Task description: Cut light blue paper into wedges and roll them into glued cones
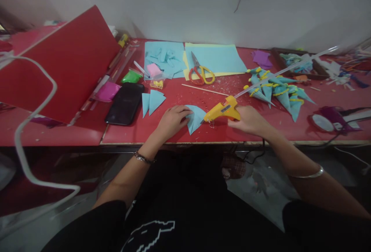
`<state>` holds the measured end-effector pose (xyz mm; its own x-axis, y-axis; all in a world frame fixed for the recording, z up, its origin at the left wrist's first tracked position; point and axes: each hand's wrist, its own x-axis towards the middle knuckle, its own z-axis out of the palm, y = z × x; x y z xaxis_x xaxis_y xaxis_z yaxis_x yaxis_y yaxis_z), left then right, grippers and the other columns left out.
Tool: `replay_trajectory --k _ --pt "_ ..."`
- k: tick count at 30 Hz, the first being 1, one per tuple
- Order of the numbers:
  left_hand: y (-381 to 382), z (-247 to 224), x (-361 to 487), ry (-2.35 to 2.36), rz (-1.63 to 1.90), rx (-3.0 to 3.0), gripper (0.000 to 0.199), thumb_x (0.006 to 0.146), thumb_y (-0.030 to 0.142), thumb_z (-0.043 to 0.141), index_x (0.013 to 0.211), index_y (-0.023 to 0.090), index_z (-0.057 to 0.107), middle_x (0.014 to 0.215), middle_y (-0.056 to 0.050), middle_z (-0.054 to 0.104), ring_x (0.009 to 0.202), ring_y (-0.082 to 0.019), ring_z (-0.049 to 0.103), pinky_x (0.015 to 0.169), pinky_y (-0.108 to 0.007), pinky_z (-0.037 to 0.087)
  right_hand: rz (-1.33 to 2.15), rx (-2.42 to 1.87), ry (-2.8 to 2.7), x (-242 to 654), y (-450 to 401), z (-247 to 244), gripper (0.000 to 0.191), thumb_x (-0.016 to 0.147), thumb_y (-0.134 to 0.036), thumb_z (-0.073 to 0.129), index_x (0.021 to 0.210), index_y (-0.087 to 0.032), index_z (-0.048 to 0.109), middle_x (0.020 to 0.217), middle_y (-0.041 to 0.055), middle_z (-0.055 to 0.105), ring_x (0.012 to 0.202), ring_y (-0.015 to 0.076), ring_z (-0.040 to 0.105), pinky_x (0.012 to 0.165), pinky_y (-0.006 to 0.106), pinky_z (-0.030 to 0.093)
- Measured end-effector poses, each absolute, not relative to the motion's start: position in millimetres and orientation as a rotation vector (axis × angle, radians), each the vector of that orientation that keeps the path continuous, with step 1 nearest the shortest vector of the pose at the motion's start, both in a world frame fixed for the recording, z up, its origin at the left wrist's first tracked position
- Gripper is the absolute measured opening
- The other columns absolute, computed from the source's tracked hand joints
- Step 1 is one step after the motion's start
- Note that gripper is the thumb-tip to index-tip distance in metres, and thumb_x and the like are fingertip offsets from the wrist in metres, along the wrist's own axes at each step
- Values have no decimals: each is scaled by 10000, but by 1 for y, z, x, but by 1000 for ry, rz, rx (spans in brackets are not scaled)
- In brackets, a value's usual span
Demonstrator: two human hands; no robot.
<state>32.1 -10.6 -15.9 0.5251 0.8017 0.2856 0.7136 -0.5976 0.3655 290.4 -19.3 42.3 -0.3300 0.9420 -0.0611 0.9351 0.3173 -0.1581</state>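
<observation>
My right hand point(249, 120) grips a yellow hot glue gun point(220, 109) with a long clear glue stick point(290, 67) coming out of its back. The gun's nozzle touches or almost touches the right edge of a light blue paper fan-shaped piece point(197, 118). Against the left side of that piece, my left hand point(175, 120) holds it on the red tabletop, fingers bent and partly hidden. Two folded blue paper triangles point(156, 100) lie left of this hand. Several blue paper cones with yellow trim point(275, 87) sit in a cluster beyond my right hand.
Scissors point(199, 72) and a thin wooden stick point(204, 89) lie behind the hands, before blue sheets point(216, 57). A black phone point(125, 104) rests at left, near a leaning red board point(63, 62). A dark tray point(319, 72) stands back right. A white cable point(21, 143) hangs at far left.
</observation>
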Motion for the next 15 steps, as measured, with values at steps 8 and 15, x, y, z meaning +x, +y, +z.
replay_trajectory --k 8,15 --pt "-11 -19 30 1269 639 2555 272 811 180 504 1064 170 604 1102 -71 608 1017 -204 543 880 -348 432 372 -1715 -2529 281 -24 41 161 683 -317 495 700 -162 537 590 34 558 511 144 488 475 243 284" --pt "-12 -17 30 1265 607 2531 291 815 182 497 1092 178 587 1128 -72 594 1046 -209 530 896 -362 423 479 -1682 -2517 275 -27 41 148 679 -307 492 699 -163 518 570 16 523 506 129 472 475 235 283"
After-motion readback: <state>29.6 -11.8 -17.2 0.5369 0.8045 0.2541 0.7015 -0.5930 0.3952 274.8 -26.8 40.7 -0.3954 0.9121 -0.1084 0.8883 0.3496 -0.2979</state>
